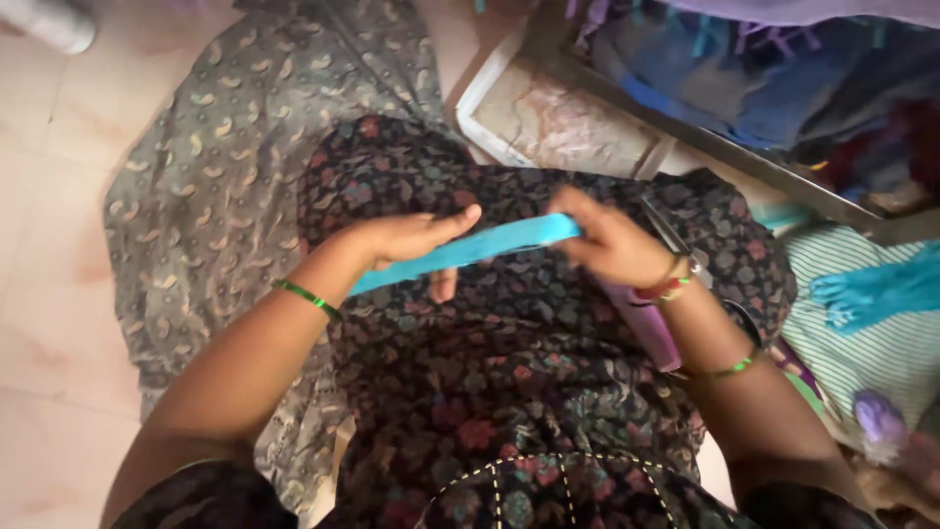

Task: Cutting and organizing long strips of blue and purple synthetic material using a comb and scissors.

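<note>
A: Presently, obs. 1: blue strip stretched across the lap, over the dark floral dress. Left hand has it under the thumb with fingers curled below; right hand pinches the other end, fingers closed narrow on it.

B: Landmark?

A: The strip. Behind it, toward the top, a white-framed slab. To its left, grey patterned cloth on the floor. Just right of it, partly hidden by the right wrist, scissors and a pink flat piece. Farther right, striped cloth with a teal scrap.

B: Risks?

A: Judgement only. The strip sags toward the left end; if the left thumb loosens, that end probably drops into the lap folds. The picture is blurred at the right fingers, so grip depth there is uncertain. The scissors sit close under the right wrist; a sideways pull could snag them or knock them off the lap.

B: Strip twisted?

A: Cannot tell.
</note>
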